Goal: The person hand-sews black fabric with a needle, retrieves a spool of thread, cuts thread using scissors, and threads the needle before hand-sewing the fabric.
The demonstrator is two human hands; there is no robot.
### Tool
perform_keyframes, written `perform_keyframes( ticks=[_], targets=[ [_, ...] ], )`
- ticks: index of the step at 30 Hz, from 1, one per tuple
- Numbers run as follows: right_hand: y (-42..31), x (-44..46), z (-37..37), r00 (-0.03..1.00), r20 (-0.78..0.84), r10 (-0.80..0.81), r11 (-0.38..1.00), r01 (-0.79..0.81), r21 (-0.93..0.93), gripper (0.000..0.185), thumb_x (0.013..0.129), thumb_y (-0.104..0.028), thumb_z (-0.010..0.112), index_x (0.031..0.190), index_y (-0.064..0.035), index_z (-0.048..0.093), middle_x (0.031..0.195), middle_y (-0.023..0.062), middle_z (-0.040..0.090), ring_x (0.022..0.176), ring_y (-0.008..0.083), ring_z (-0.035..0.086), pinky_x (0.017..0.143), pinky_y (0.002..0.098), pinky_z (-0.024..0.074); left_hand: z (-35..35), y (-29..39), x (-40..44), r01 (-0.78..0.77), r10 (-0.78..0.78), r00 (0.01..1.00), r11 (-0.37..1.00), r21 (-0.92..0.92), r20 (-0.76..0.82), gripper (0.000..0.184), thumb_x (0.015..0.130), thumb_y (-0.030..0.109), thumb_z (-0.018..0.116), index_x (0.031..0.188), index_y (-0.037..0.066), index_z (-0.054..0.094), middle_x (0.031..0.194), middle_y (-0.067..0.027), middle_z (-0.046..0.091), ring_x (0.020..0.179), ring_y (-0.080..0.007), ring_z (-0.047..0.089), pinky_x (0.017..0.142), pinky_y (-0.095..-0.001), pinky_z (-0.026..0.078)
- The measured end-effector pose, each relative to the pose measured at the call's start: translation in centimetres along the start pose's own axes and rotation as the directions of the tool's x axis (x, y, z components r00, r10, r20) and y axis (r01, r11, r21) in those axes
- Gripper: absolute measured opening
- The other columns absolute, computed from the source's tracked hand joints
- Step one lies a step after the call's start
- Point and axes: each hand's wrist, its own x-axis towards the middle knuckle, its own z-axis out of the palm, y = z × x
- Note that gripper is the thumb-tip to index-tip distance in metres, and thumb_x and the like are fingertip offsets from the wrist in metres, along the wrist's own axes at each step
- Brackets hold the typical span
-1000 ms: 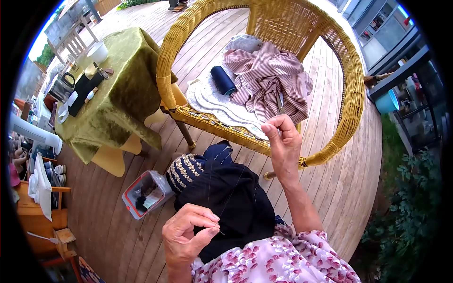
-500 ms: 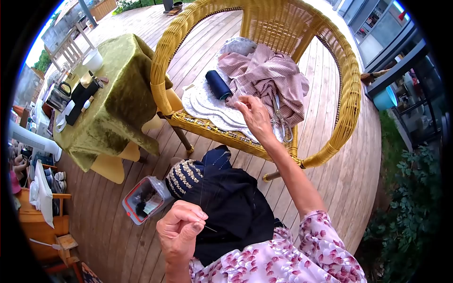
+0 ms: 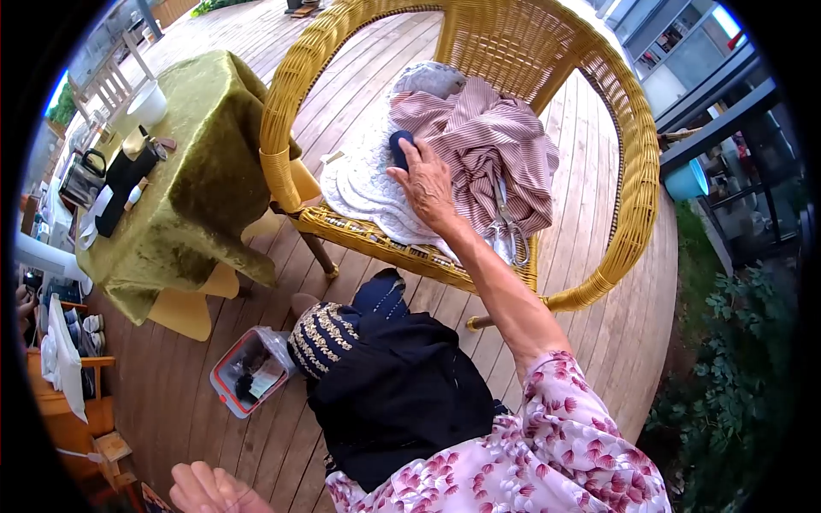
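My right hand [image 3: 425,183] reaches onto the chair seat, its fingers closed around the near side of a dark navy thread spool [image 3: 398,149], covering part of it. Beside it lies a bunched pink-and-white striped cloth [image 3: 505,141], with metal scissors [image 3: 503,224] on its near edge. Under the spool is a white quilted pad [image 3: 363,184]. My left hand [image 3: 214,491] is at the bottom edge, partly cut off, its fingers curled together; the sewing needle it pinched in the earlier frame cannot be made out now. Black cloth [image 3: 398,385] lies across my lap.
The yellow wicker chair [image 3: 637,205] stands in front of me on a plank deck. To the left is a table with a green velvet cloth [image 3: 201,171], bearing a glass pot [image 3: 83,178] and a white bowl [image 3: 147,103]. A bin [image 3: 248,372] sits by my knee.
My right hand has moved left and up onto the spool, which now looks more upright. My left hand has dropped down and left to the frame's edge. The view has shifted slightly.
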Motion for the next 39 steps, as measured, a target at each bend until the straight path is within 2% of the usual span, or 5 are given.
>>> perform_keyframes(
  ticks=[7, 19, 26, 30, 39],
  targets=[
    [1.9, -6.7, -9.1, 0.98, -0.182, 0.076, 0.989, -0.098, -0.114, 0.018, 0.084, -0.01, 0.07, 0.096, -0.0001, 0.061, 0.094, 0.015, 0.056, 0.091, 0.0306, 0.054, 0.081, 0.041, 0.0465, -2.9, 2.6, 1.0, 0.008, 0.004, 0.998, 0.985, -0.174, 0.068, 0.035, 0.077, -0.019, 0.058, 0.066, 0.005, 0.035, 0.077, -0.0073, 0.036, 0.064, -0.0141, 0.037, 0.061, -0.0261, 0.039],
    [4.9, -13.2, -12.1, 0.779, 0.067, 0.624, 0.77, -0.627, 0.124, 0.06, 0.073, -0.016, 0.082, 0.115, 0.0034, 0.045, 0.091, 0.0158, 0.058, 0.08, 0.0282, 0.06, 0.075, 0.0387, 0.0499, 0.3, 2.4, -0.4, -0.111, 0.121, 0.985, 0.99, -0.089, 0.122, 0.023, 0.078, -0.008, 0.07, 0.07, 0.007, 0.054, 0.079, -0.0035, 0.047, 0.069, -0.0137, 0.045, 0.065, -0.0242, 0.041],
    [-2.5, -15.9, -13.5, 0.827, 0.353, 0.438, 0.456, -0.543, 0.706, 0.07, 0.082, -0.035, 0.081, 0.136, -0.0065, 0.047, 0.086, -0.0001, 0.052, 0.077, 0.0091, 0.05, 0.065, 0.0239, 0.0432, -0.3, 4.8, 0.1, -0.039, 0.107, 0.962, 0.965, -0.26, 0.253, 0.035, 0.078, -0.019, 0.057, 0.066, 0.006, 0.036, 0.077, -0.0072, 0.036, 0.064, -0.0145, 0.036, 0.06, -0.0263, 0.038],
    [-6.2, -15.7, -11.8, 0.695, 0.709, 0.118, 0.034, -0.716, 0.697, 0.053, 0.095, -0.039, 0.065, 0.131, -0.0041, 0.049, 0.084, -0.0027, 0.048, 0.072, 0.0058, 0.049, 0.064, 0.0211, 0.0435, 0.4, 4.9, 0.0, 0.0, 0.074, 0.972, 0.951, -0.31, 0.225, 0.036, 0.079, -0.017, 0.06, 0.066, 0.006, 0.036, 0.077, -0.0069, 0.036, 0.065, -0.0151, 0.038, 0.061, -0.027, 0.038],
    [-6.1, -13.5, -6.2, 0.549, 0.822, 0.152, -0.117, -0.816, 0.567, 0.041, 0.1, -0.043, 0.057, 0.119, -0.0074, 0.052, 0.08, -0.0048, 0.049, 0.066, 0.0052, 0.047, 0.057, 0.0204, 0.0415, 0.4, 4.7, -0.5, -0.169, 0.215, 0.949, 0.964, -0.206, 0.229, 0.017, 0.081, -0.006, 0.068, 0.075, 0.006, 0.058, 0.084, -0.0057, 0.051, 0.073, -0.0165, 0.051, 0.067, -0.0274, 0.046]
  ],
)
